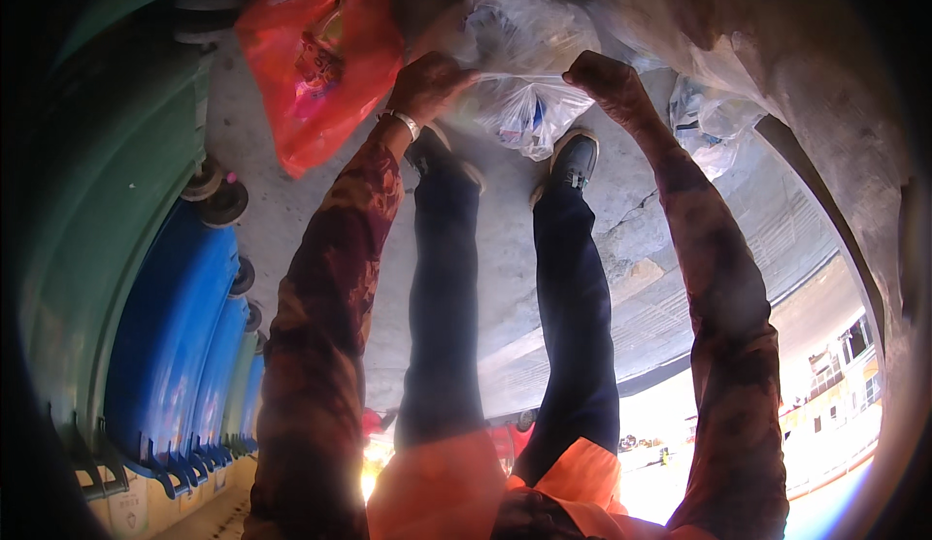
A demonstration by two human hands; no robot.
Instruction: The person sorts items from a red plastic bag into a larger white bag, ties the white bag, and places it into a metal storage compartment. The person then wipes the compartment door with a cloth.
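Note:
My left hand (430, 87) and my right hand (607, 87) grip the rim of a clear plastic bag (519, 111) at either side, with the plastic stretched between them. The bag sits on the ground just beyond my shoes and holds crumpled items, one of them blue. Behind it is more crumpled clear plastic (519, 21), partly merging with it. A red plastic bag (301, 103) with mixed items inside lies left of my left hand. Another clear bag of items (704, 123) lies to the right of my right hand.
A row of wheeled bins, green (87, 229) and blue (170, 317), lines the left. At upper right is a large crumpled pale mass (796, 74), its material unclear. Grey concrete (631, 220) is underfoot. A bright area with a building (825, 385) shows at lower right.

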